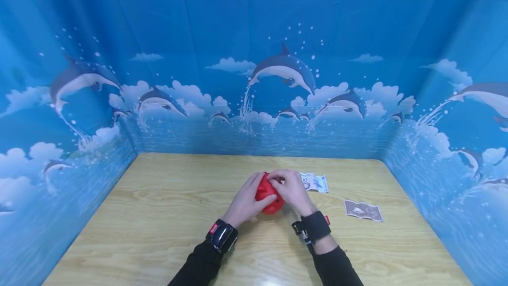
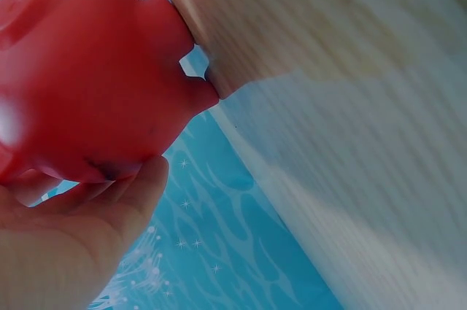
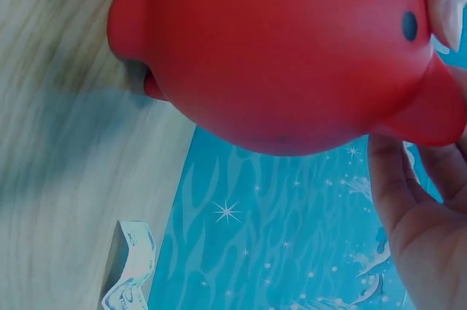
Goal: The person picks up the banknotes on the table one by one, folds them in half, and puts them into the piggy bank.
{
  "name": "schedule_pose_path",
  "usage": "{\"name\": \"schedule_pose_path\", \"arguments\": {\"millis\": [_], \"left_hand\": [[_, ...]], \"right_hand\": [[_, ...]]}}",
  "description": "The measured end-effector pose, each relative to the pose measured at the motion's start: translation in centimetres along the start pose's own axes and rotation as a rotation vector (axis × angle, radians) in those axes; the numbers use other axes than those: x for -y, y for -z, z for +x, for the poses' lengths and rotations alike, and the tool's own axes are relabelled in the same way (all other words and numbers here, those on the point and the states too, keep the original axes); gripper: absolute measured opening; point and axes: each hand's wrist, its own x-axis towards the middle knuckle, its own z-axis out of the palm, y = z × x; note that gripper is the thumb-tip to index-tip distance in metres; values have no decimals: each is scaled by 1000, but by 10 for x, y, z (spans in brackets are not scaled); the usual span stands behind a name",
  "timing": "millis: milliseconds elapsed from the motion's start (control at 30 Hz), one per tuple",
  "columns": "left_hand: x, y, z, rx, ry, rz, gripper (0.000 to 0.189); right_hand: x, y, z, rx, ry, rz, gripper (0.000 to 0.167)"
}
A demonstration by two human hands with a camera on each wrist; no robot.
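Note:
A round red piggy bank [image 1: 272, 208] is held between both hands over the table, its stubby feet and snout showing in the left wrist view. My left hand [image 1: 247, 202] grips it from the left, thumb across its near side. My right hand [image 1: 291, 187] bends over its top, thumb and fingertips close together there. I cannot tell whether a thing is pinched between them. In the right wrist view the bank's black eye and pointed ear face the camera, with right fingers [image 3: 390, 179] against the ear.
A bluish banknote [image 1: 317, 183] lies just beyond the right hand, creased. Farther right rests a brownish banknote [image 1: 364, 211]. The wooden table [image 1: 158, 215] is walled by a blue curtain [image 1: 198, 25] printed with dolphins.

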Motion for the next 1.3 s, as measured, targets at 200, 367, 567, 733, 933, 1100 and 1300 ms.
{"name": "schedule_pose_path", "arguments": {"millis": [200, 367, 567, 733, 933, 1100, 1300], "left_hand": [[0, 0, 0, -4, -1, -9, 84], [0, 1, 0, -9, -1, -9, 84], [-1, 1, 0, -9, -8, -16, 85], [-1, 0, 0, -5, 8, -25, 85], [-2, 1, 0, -7, 24, -25, 86], [-3, 1, -1, 1, 37, -17, 86], [-4, 0, -1, 4, 73, -24, 86]], "right_hand": [[0, 2, 1, 30, 5, 25, 16], [-2, 6, 1, 28, -11, 70, 14], [-6, 14, 0, 41, -37, 154, 17], [-11, 19, 1, 56, -25, 141, 17], [-25, 27, 0, 53, -12, 71, 15], [-46, 35, -5, 52, -52, 10, 15], [-73, 50, -8, 46, -129, -79, 18]]}}
